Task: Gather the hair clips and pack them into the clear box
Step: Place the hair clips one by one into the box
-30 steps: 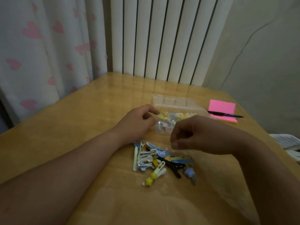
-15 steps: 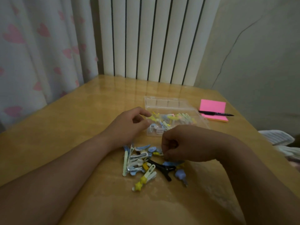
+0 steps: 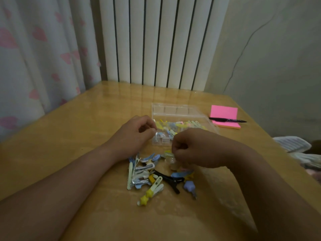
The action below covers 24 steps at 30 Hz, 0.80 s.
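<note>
The clear box [image 3: 173,108] lies open in the middle of the table, and several yellow, blue and green hair clips fill its front part. My left hand [image 3: 133,136] sits at the box's left front corner, its curled thumb and forefinger on the wall there. A pile of loose hair clips [image 3: 145,174] lies in front of the box, among them a black clip [image 3: 171,180] and a yellow star clip [image 3: 147,195]. My right hand [image 3: 196,148] reaches down onto the pile's far right side and pinches a pale yellow-green clip [image 3: 168,153]. What lies beneath that hand is hidden.
A pink sticky-note pad [image 3: 224,113] with a black pen [image 3: 227,120] across it lies right of the box. A white radiator [image 3: 156,40] and a heart-print curtain [image 3: 43,49] stand behind the wooden table [image 3: 78,127]. Crumpled cloth [image 3: 291,144] lies off the right edge.
My right hand has come down from above the pile onto its far side and closed on a clip. My left hand has stayed at the box's corner.
</note>
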{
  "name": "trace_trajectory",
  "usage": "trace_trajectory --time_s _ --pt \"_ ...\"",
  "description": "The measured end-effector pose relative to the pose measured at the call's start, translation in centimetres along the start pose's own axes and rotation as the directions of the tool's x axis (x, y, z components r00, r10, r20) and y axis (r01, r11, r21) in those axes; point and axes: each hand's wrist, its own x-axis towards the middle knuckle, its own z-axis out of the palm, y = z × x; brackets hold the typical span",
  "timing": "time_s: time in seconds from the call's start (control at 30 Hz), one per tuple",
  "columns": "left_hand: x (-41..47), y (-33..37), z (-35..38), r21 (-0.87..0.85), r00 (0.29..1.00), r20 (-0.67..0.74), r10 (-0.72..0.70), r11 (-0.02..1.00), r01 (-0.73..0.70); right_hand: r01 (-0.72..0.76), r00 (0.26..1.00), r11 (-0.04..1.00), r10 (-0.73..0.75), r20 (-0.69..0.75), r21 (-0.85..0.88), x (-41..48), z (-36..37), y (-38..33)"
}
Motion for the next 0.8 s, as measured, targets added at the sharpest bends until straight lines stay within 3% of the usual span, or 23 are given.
trace_trajectory --time_s 0.1,0.17,0.27,0.33,0.4,0.8 --pt "0.1 -0.1 0.0 -0.003 0.999 -0.039 0.001 1.000 -0.001 0.048 0.998 0.976 -0.036 -0.061 0.210 -0.2 -0.5 0.5" --pt "0.1 -0.2 -0.1 -0.008 0.999 -0.044 -0.008 1.000 0.007 0.103 0.972 0.936 -0.023 -0.233 0.336 0.0 -0.8 1.0" --pt "0.0 -0.2 0.0 0.007 1.000 -0.027 0.000 1.000 0.001 0.131 0.822 0.897 0.141 -0.552 0.423 1.0 -0.7 2.5" --pt "0.0 -0.3 0.0 0.010 1.000 -0.016 0.015 1.000 -0.014 0.066 0.736 0.908 0.236 -0.634 0.414 1.7 -0.3 3.5" --pt "0.0 -0.4 0.1 -0.001 1.000 -0.011 0.021 1.000 -0.021 -0.005 0.717 0.928 0.264 -0.645 0.374 2.3 0.3 4.1" --pt "0.5 -0.9 0.3 -0.052 0.999 -0.039 0.024 0.998 -0.026 -0.206 0.805 0.968 0.249 -0.539 0.140 7.1 3.2 0.7"
